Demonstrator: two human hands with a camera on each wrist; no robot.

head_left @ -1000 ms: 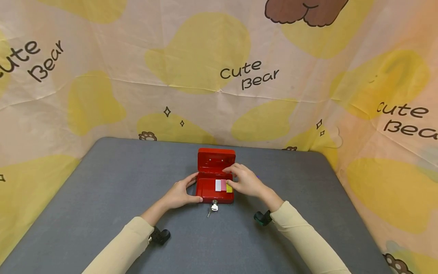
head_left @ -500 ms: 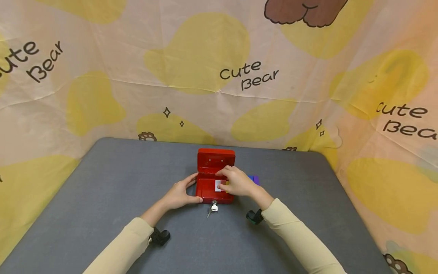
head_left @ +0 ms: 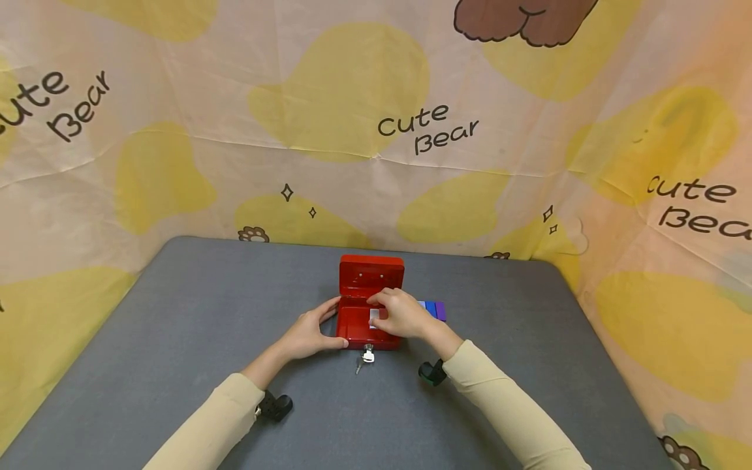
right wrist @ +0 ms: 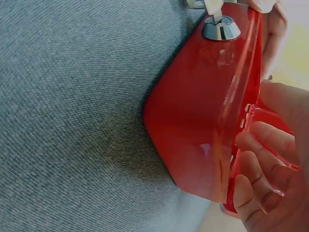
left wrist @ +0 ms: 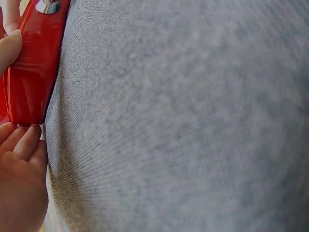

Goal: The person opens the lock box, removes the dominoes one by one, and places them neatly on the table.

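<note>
A red metal cash box point(head_left: 352, 331) stands with its lid point(head_left: 355, 275) raised, as the head view shows. My left hand point(head_left: 307, 334) holds its left side, the thumb at the front corner and fingertips against the side wall. My right hand point(head_left: 405, 313) is over the box's right half, thumb and index finger apart. Its thumb is at a small white strip point(head_left: 373, 316) inside, and the hand covers most of the coloured pieces there. In the right wrist view, the other fingers point(right wrist: 256, 166) bend loosely over the rim. A silver key point(head_left: 368, 356) sits in the front lock point(right wrist: 221, 30).
Blue point(head_left: 431, 309) and purple strips point(head_left: 440, 311) lie on the grey tabletop point(head_left: 264, 281) just right of the box. A patterned cloth point(head_left: 329, 85) hangs behind the table and along its sides. Black wrist cameras point(head_left: 275, 406) are worn on both arms.
My right hand has shifted left over the box, covering the yellow and pink strips. The blue and purple strips have come into view behind it. My left hand stays on the box.
</note>
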